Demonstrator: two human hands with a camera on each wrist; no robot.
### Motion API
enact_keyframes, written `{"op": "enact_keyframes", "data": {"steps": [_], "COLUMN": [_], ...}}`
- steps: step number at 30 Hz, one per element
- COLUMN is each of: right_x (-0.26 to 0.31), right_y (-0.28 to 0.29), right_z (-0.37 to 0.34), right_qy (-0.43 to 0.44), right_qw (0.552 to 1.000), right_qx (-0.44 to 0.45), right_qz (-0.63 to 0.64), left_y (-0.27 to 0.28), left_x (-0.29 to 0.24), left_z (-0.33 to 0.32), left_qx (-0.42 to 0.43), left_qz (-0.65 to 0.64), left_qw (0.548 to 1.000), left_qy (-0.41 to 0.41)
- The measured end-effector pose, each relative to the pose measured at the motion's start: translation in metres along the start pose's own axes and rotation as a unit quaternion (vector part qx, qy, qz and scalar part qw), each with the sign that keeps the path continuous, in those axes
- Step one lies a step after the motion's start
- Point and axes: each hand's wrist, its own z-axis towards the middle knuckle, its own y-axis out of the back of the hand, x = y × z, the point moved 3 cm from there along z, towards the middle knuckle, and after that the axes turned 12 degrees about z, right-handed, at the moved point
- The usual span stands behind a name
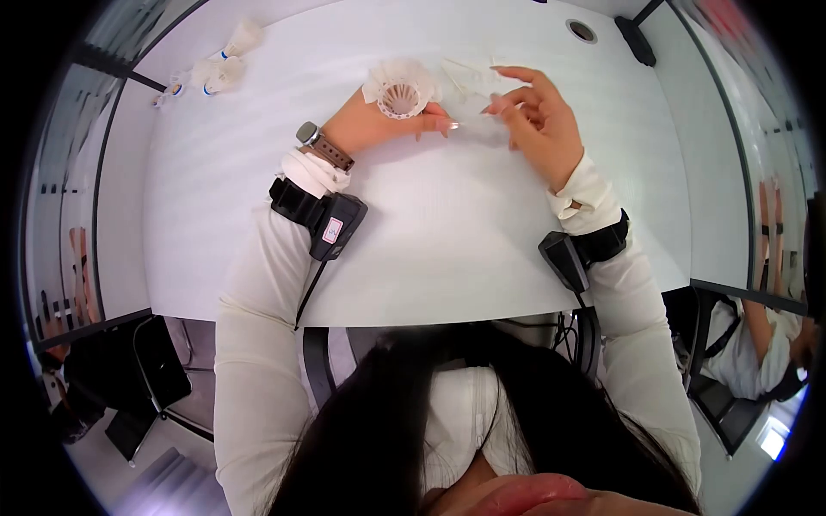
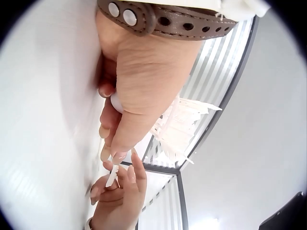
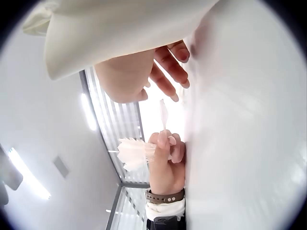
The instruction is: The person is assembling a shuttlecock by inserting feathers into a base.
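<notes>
My left hand (image 1: 368,125) grips a white feather shuttlecock (image 1: 402,86), its skirt opening upward. Between the thumb and a finger of that same hand, a single loose white feather (image 3: 164,114) is pinched, pointing toward the right. My right hand (image 1: 544,129) hovers across from it with fingers loosely bent and the index finger stretched out. In the right wrist view its fingertips stand apart from the feather's tip, with nothing between them. The shuttlecock's cork is mostly covered by the left palm in the left wrist view.
Loose feathers (image 1: 465,84) lie on the white table (image 1: 447,241) just beyond the hands. Several more shuttlecocks (image 1: 222,76) sit at the back left corner. A round cable hole (image 1: 582,32) is at the back right, and low partitions (image 1: 710,129) flank the table.
</notes>
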Motion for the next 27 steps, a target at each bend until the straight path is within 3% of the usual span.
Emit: {"op": "enact_keyframes", "data": {"steps": [3, 27], "right_x": [0.0028, -0.0032], "right_y": [-0.0037, -0.0030], "right_z": [-0.0018, 0.0005], "right_qy": [0.018, 0.028], "right_qw": [0.997, 0.999], "right_qx": [0.047, 0.030], "right_qz": [-0.059, -0.029], "left_y": [-0.0007, 0.0004], "left_x": [-0.0005, 0.0005], "left_z": [-0.0003, -0.0004], "left_qx": [-0.005, -0.013], "left_qz": [0.003, -0.030], "left_qw": [1.000, 0.999], "left_qy": [0.010, 0.006]}}
